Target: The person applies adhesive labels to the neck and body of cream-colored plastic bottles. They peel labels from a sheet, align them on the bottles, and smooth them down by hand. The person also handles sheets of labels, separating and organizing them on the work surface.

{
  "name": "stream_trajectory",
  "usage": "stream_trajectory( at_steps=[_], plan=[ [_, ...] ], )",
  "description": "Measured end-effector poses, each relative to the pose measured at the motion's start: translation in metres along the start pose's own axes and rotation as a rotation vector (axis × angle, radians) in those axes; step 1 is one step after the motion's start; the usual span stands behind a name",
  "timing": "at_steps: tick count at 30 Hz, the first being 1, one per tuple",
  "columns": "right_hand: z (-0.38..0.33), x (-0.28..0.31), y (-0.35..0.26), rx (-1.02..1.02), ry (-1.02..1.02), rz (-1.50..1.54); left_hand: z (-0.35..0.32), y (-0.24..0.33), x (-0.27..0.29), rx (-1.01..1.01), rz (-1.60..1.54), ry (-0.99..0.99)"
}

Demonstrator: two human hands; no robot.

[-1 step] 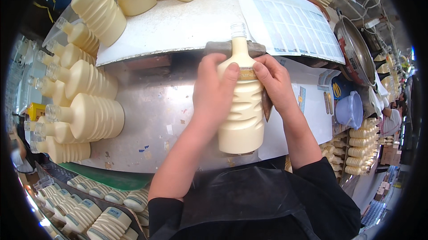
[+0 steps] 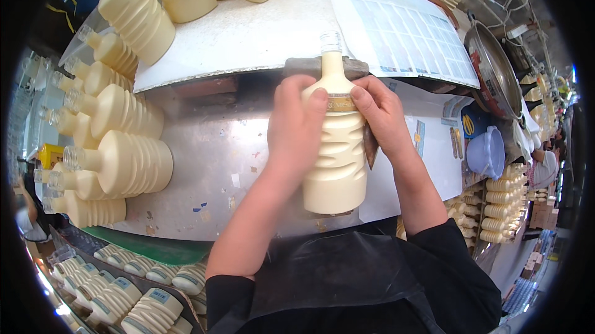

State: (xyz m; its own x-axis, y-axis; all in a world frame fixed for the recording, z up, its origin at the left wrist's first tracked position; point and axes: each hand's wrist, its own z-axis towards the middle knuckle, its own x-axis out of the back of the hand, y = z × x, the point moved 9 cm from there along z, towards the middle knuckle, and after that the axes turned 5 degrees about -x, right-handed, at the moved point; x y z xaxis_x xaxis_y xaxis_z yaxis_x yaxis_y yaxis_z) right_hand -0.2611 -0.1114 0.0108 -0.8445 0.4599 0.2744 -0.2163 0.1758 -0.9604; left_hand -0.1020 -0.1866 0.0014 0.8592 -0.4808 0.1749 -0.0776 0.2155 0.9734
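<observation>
A cream, ribbed plastic bottle (image 2: 338,148) with a clear threaded neck is lying lengthwise over the scuffed metal worktop (image 2: 211,154), just in front of the person. The left hand (image 2: 296,129) and right hand (image 2: 379,117) are wrapping round its shoulder, thumbs pressing a thin band label there; the fingers behind are hiding from view

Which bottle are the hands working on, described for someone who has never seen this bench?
On the metal bench, look to the middle. The cream ribbed bottle there is gripped by the left hand and right hand. Alone among its neighbours, it has a narrow band around its neck.
</observation>
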Motion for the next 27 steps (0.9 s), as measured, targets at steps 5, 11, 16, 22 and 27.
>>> stream_trajectory(
  at_steps=[5, 11, 16, 22, 27],
  plan=[
    [0.000, 0.000, 0.000, -0.007, 0.002, -0.012, -0.002, -0.013, 0.002, 0.028, -0.160, 0.010],
    [0.001, 0.001, 0.000, -0.044, 0.009, -0.035, 0.008, 0.000, 0.004, 0.144, -0.004, 0.008],
    [0.001, 0.001, 0.003, -0.034, 0.015, -0.030, 0.010, -0.004, 0.003, 0.054, 0.053, 0.009],
    [0.001, -0.001, 0.005, -0.048, 0.001, -0.015, 0.001, -0.020, 0.006, 0.087, -0.303, 0.061],
    [0.000, -0.001, 0.000, -0.033, -0.010, 0.001, -0.014, -0.036, 0.003, 0.319, -0.640, 0.153]
  ],
)
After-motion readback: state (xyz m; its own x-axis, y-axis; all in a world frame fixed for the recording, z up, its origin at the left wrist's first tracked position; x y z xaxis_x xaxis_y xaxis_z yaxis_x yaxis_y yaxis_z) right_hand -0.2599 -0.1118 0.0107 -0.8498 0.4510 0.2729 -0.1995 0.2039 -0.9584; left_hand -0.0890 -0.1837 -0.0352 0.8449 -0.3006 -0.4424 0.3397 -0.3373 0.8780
